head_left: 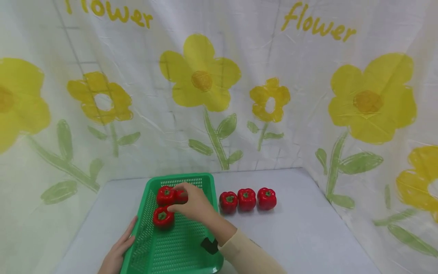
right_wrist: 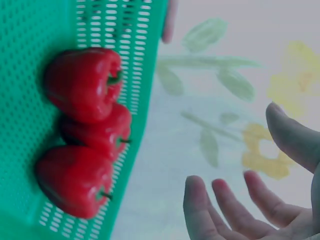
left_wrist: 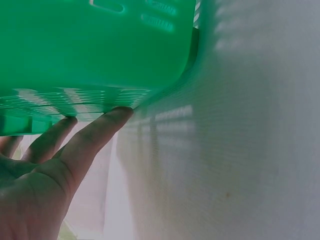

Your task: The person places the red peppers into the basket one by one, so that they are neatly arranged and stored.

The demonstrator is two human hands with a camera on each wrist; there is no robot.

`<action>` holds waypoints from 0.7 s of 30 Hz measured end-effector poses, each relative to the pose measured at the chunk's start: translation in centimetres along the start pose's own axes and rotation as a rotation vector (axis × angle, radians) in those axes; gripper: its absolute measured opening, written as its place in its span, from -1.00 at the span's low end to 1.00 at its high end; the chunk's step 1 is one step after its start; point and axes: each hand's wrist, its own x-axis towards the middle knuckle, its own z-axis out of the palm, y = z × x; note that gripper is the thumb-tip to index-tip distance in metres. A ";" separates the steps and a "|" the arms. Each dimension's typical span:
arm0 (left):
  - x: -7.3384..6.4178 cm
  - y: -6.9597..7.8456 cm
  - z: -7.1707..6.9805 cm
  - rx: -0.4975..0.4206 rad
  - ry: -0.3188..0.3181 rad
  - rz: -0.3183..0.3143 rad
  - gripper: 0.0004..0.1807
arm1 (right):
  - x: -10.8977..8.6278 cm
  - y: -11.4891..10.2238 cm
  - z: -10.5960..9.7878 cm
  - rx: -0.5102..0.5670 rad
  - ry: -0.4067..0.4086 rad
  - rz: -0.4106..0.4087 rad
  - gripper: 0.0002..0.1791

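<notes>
A green perforated plastic basket (head_left: 181,247) stands on the table, with three red bell peppers inside toward its far left part. Two show clearly, a back pepper (head_left: 165,196) and a nearer pepper (head_left: 163,218); the right fingers partly hide the third pepper (head_left: 180,196). Above them hovers my right hand (head_left: 193,203), thumb and fingers spread apart. In the right wrist view that hand (right_wrist: 270,212) holds nothing and is apart from the peppers. My left hand (head_left: 118,251) rests along the basket's left side, its extended fingers (left_wrist: 95,135) touching the basket wall.
Three more red bell peppers stand in a row right of the basket: a left one (head_left: 228,202), a middle one (head_left: 246,199) and a right one (head_left: 267,198). A white curtain (head_left: 147,152) with yellow flowers hangs behind and beside the pale tabletop (head_left: 301,236).
</notes>
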 end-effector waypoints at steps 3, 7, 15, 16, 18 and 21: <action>0.0 0.0 0.0 0.008 -0.011 0.035 -0.31 | -0.7 0.0 -1.3 0.055 0.019 -0.017 -0.45; 0.1 0.0 0.0 0.005 -0.024 0.043 -0.30 | -1.6 0.4 -2.9 0.119 0.036 -0.033 -0.43; 0.3 -0.3 -0.2 0.076 -0.011 0.159 -0.34 | -2.8 1.9 -5.3 0.135 0.102 -0.080 -0.41; 0.3 -0.3 -0.2 0.084 -0.012 0.186 -0.35 | -2.9 2.0 -5.5 0.135 0.111 -0.083 -0.41; 0.3 -0.5 -0.2 0.094 -0.011 0.222 -0.38 | -3.2 2.3 -6.0 0.139 0.127 -0.097 -0.42; 0.3 -0.7 -0.2 0.101 -0.006 0.225 -0.39 | -3.6 2.7 -6.8 0.154 0.147 -0.115 -0.43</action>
